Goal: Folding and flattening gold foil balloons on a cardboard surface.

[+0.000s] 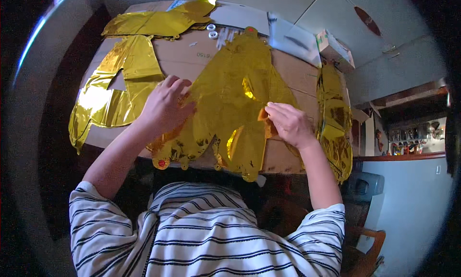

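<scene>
Gold foil (pixel 228 80) btwn L hand (pixel 167 102), fingers spread at its edge, & R hand (pixel 292 125), pinching R side.

The setting appears to be a home, as indicated by the wooden chair (pixel 379 239), pale cabinet doors (pixel 408 27) and wood-edged niche (pixel 408 158).

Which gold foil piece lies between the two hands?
The middle foil: the left hand and right hand flank it. The left foil, top-left foil and right foil lie outside them.

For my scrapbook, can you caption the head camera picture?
Left hand and right hand at an uninflated gold foil balloon on brown cardboard.
</scene>
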`<state>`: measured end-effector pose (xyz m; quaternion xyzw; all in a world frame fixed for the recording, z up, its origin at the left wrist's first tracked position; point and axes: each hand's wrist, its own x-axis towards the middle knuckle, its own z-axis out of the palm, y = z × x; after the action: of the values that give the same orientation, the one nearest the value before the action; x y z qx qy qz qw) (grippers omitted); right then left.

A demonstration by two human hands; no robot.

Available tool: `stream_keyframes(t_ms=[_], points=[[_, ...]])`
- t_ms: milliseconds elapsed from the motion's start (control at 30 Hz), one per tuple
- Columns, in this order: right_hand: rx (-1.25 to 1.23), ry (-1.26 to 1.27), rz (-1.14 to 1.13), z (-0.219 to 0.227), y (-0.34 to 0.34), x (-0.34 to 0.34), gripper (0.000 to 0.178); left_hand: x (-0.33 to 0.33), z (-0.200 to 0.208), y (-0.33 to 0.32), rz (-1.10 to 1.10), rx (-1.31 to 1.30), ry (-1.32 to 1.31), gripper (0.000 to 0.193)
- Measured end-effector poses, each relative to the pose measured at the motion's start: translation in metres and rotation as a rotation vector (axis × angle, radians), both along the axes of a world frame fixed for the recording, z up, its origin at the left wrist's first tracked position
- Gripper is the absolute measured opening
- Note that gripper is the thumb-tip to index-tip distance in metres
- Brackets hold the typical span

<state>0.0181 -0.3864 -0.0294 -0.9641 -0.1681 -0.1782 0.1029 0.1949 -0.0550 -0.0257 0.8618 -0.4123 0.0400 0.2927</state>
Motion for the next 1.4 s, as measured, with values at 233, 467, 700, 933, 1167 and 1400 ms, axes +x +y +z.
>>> stream_keyframes(t_ms=[233, 467, 700, 933, 1167, 1400], points=[[0.120, 0.007, -0.008, 0.004, -0.005, 0.011, 0.029, -0.004, 0.020, -0.069, -0.339, -0.058, -0.092, 0.050], [0.032, 0.042, -0.014, 0.009, 0.000, 0.014, 0.027, -0.005, -0.019, -0.135, -0.619, -0.103, -0.363, 0.076], [0.211, -0.022, -0.118, -0.003, -0.004, 0.008, 0.035, -0.002, -0.035, -0.133, -0.658, -0.048, -0.245, 0.078], [0.045, 0.175, -0.146, 0.011, 0.008, 0.006, 0.067, -0.004, -0.032, -0.129, -0.630, -0.012, -0.214, 0.077], [-0.029, 0.173, -0.137, -0.001, 0.004, 0.004, 0.072, -0.005, -0.033, -0.130, -0.627, -0.045, -0.197, 0.078], [-0.043, 0.138, -0.126, -0.006, 0.002, 0.003, 0.070, -0.002, -0.028, -0.133, -0.615, -0.072, -0.194, 0.067]])
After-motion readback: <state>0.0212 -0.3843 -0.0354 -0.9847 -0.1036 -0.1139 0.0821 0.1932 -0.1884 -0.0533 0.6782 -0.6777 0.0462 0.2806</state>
